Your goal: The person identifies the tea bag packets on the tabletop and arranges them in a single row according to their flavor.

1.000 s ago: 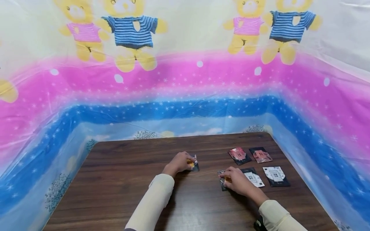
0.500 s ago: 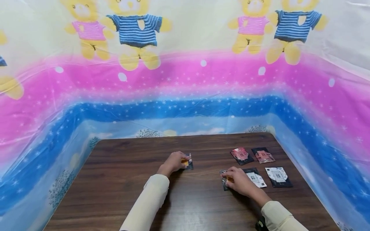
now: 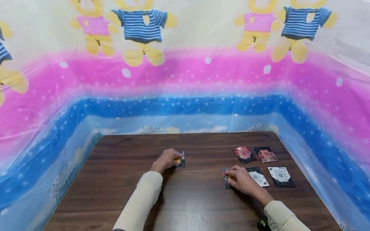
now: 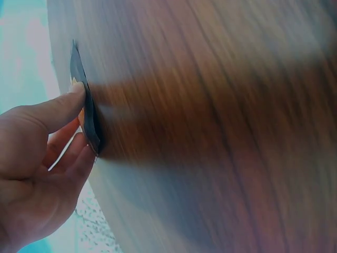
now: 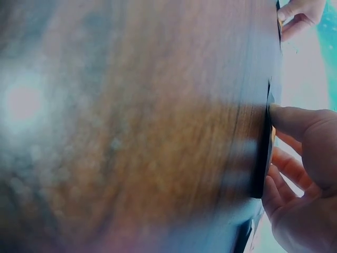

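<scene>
My left hand grips a small flat sachet, black with yellow and white print, just left of the table's middle. In the left wrist view, the thumb lies on one side of this sachet and the fingers reach its lower end, close over the wood. A similar dark sachet with an orange-yellow patch is held between the thumb and fingers of my right hand, nearer the front. The right wrist view shows that sachet edge-on, low over the table. Fingers cover part of both sachets.
Right of my right hand lie two black-and-white sachets, one partly behind the hand and one farther right. Two red-and-black sachets, one on the left and one on the right, lie behind them. A printed cloth surrounds the brown table.
My left hand has moved left across the table with its sachet. The right hand has stayed at its place with the other sachet, while the head view has shifted slightly.
</scene>
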A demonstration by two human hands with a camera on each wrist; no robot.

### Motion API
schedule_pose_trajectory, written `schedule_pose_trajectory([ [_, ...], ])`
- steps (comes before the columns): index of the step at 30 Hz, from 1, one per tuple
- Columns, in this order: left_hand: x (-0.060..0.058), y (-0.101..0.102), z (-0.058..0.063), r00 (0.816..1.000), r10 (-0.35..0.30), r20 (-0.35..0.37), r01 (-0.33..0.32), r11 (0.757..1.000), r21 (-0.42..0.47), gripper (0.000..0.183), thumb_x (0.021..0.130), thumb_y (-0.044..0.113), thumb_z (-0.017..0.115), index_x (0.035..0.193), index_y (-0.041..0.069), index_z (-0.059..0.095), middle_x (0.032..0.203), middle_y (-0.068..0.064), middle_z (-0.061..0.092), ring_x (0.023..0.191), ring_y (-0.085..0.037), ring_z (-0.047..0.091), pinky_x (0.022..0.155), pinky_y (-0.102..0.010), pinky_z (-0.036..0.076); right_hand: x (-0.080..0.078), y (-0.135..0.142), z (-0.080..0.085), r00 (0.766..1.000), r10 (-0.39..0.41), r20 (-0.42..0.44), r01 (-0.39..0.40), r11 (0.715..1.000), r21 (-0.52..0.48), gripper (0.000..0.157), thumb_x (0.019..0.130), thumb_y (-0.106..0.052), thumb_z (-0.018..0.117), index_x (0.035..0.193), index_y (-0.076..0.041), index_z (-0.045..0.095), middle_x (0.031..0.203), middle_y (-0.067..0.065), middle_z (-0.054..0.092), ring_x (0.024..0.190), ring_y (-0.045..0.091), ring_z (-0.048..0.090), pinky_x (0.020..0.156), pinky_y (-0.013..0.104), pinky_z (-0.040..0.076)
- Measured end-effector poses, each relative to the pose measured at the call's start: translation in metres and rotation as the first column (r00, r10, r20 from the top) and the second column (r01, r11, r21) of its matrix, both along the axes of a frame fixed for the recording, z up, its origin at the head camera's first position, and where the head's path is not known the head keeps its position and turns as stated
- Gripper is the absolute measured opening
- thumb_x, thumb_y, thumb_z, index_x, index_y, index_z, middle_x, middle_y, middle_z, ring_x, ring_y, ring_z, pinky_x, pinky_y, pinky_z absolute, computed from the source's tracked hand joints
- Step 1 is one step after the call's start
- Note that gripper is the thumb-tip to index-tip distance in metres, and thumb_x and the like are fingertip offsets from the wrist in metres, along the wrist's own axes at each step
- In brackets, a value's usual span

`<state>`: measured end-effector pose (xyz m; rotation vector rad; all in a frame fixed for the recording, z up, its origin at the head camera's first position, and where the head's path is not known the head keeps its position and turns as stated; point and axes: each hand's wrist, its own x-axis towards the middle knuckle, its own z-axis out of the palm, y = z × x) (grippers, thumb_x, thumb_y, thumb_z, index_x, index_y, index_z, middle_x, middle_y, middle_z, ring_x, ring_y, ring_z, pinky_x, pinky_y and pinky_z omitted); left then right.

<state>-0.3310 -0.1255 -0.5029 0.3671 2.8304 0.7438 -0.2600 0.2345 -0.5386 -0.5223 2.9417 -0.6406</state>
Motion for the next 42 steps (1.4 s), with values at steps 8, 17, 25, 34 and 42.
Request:
schedule_pose_trajectory([
  [8,0.001,-0.027,0.0,0.998,0.059,0.013,-0.059,0.998,-0.022,0.045,0.091,0.003,0.074,0.133,0.019,0.07,0.139,-0.015,0.06,0.126,-0.034,0.058,0.106,-0.05,0.051,-0.002,0.002,-0.003,1.0,0.001,0.012,-0.001,1.0,0.0,0.039,0.091,-0.021,0.077,0.13,-0.021,0.071,0.128,0.008,0.062,0.116,0.029,0.057,0.1,0.055,0.049],
  [17,0.004,-0.057,0.004,0.992,0.117,0.042,-0.116,0.992,-0.045,0.044,0.091,0.001,0.073,0.132,0.017,0.071,0.142,-0.019,0.059,0.125,-0.035,0.058,0.104,-0.052,0.051,-0.001,0.001,-0.004,0.999,-0.018,0.028,0.019,1.0,-0.013,0.043,0.091,-0.02,0.078,0.132,-0.016,0.069,0.128,0.009,0.062,0.116,0.029,0.057,0.1,0.054,0.048],
  [25,0.008,-0.081,0.006,0.988,0.154,0.029,-0.151,0.983,-0.103,0.044,0.091,0.0,0.073,0.133,0.015,0.07,0.142,-0.022,0.059,0.12,-0.034,0.06,0.101,-0.051,0.053,0.0,-0.001,-0.003,1.0,-0.021,0.02,0.022,1.0,-0.005,0.044,0.091,-0.021,0.077,0.133,-0.015,0.068,0.129,0.01,0.062,0.117,0.031,0.057,0.1,0.055,0.048],
  [34,0.01,-0.105,0.005,0.989,0.144,-0.012,-0.144,0.971,-0.19,0.044,0.092,0.0,0.072,0.133,0.014,0.07,0.139,-0.024,0.061,0.118,-0.035,0.062,0.1,-0.05,0.053,0.003,0.0,-0.004,1.0,0.01,-0.01,-0.01,1.0,-0.008,0.044,0.091,-0.022,0.077,0.134,-0.015,0.068,0.128,0.011,0.063,0.116,0.033,0.058,0.098,0.055,0.049],
  [42,0.015,-0.112,0.006,0.993,0.119,0.008,-0.117,0.984,-0.132,0.045,0.093,0.0,0.069,0.136,0.014,0.068,0.145,-0.023,0.056,0.128,-0.04,0.056,0.102,-0.052,0.051,-0.001,-0.001,-0.005,1.0,0.0,-0.016,0.0,1.0,0.006,0.043,0.091,-0.021,0.077,0.132,-0.015,0.069,0.127,0.011,0.063,0.115,0.031,0.058,0.098,0.055,0.049],
])
